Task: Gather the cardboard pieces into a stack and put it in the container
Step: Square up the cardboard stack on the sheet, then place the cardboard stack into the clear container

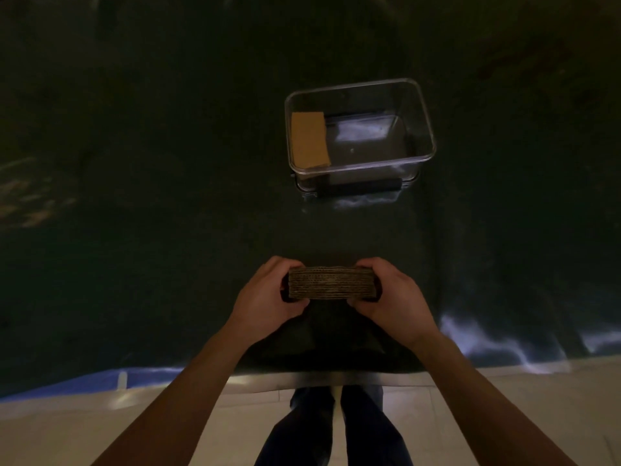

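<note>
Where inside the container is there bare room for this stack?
The container floor is bare from the middle to its right wall. The left side is taken by a cardboard piece. The stack is held between left hand and right hand.

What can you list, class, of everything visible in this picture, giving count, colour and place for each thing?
Stack of brown corrugated cardboard pieces: one, brown, near table edge, gripped at both ends.
Clear rectangular plastic container: one, transparent with black handle, farther back on the table.
Tan cardboard stack: one, tan, inside the container at its left side.
Dark table covering: one, dark green-black, beneath everything.
Pale tiled floor: pale, bottom.
Legs in dark trousers: two, bottom centre.
Left hand: holds left end.
Right hand: holds right end.
</note>
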Motion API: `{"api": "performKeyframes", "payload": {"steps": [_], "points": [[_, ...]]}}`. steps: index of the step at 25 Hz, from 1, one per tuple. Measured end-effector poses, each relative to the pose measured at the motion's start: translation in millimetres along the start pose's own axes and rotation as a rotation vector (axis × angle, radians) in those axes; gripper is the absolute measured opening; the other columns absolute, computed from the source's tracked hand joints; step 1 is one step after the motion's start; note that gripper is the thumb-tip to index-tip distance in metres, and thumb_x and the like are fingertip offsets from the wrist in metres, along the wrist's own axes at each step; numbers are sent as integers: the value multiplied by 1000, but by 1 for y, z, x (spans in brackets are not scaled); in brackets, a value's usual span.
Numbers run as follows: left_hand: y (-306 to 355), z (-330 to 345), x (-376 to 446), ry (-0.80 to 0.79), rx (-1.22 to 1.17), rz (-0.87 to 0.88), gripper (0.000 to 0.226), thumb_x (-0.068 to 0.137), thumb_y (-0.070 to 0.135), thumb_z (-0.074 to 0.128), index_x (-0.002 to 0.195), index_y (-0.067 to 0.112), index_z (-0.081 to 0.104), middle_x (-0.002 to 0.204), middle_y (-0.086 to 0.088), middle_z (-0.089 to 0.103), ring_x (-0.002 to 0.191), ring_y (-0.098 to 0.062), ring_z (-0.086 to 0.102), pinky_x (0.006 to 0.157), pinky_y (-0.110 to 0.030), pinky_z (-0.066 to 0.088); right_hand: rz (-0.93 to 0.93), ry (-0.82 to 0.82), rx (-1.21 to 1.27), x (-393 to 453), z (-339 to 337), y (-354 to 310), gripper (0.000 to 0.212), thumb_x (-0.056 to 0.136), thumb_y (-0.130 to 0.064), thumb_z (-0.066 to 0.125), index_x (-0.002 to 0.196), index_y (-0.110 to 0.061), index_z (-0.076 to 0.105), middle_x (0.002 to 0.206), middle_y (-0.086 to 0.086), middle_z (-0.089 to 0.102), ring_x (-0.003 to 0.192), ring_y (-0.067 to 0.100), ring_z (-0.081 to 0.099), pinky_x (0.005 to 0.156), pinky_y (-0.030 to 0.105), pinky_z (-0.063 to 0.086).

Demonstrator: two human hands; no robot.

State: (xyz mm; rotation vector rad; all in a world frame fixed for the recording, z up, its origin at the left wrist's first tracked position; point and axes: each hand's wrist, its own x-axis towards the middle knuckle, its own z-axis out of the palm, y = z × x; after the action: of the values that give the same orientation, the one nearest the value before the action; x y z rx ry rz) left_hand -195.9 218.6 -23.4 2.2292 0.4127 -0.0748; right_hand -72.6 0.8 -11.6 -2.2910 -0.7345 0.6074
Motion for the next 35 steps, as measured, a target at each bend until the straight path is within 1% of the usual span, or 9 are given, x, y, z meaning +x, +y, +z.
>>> {"api": "performKeyframes", "payload": {"steps": [3,8,13,17,22,25,28,32,35], "points": [[-3,8,-1,-28,89,-48,52,71,27,84,116,30,58,111,17,50,103,-5,54,86,-35,53,41,-28,-44,0,4,1,48,76,-32,79,119,-28,59,117,-8,63,102,13,63,86,31,52],[-11,0,1,40,57,20,49,66,43,76,108,45,52,103,27,49,97,1,50,80,-23,49,-50,31,-52,1,-1,1,49,73,-36,78,116,-36,55,112,-12,63,95,10,63,80,33,54],[-17,10,-2,27,328,19,61,62,44,82,117,31,61,115,10,52,102,-14,44,80,-32,37,16,-46,-92,1,9,10,61,74,-45,78,128,-37,50,128,-12,54,106,9,59,87,34,54],[-20,10,-2,21,310,21,59,62,43,82,116,31,62,117,8,52,105,-16,44,82,-33,35,-15,-39,-149,3,13,11,53,74,-50,76,121,-37,55,127,-13,51,99,9,60,78,32,55],[-13,7,3,15,252,-46,54,67,53,68,116,33,60,114,12,55,103,-13,46,84,-35,38,49,-25,-99,6,8,5,46,73,-48,76,115,-38,58,115,-16,58,95,8,61,78,31,53],[-7,-1,1,-41,15,-98,46,63,58,66,106,47,56,112,19,57,106,-8,49,88,-33,39,110,-57,39,3,0,1,46,71,-42,81,111,-35,61,108,-16,63,95,4,61,82,24,51],[6,-15,0,-88,-591,-220,44,63,44,82,102,48,63,113,13,66,114,-10,58,98,-37,46,266,-155,343,2,-12,-15,50,68,-35,87,112,-30,63,92,-17,69,84,-4,63,69,8,46],[38,-14,3,38,-1316,-336,59,60,28,89,113,25,62,113,-2,70,113,-24,65,93,-45,52,454,-208,708,-1,-9,-55,43,69,-33,85,107,-28,64,51,-16,60,43,-1,51,40,15,37],[68,-15,8,195,-1427,-410,54,68,21,81,117,23,58,115,-6,69,107,-27,67,77,-40,57,521,-148,828,-11,-1,-84,46,64,-41,83,103,-24,66,62,-8,58,48,4,47,41,20,32]]}}
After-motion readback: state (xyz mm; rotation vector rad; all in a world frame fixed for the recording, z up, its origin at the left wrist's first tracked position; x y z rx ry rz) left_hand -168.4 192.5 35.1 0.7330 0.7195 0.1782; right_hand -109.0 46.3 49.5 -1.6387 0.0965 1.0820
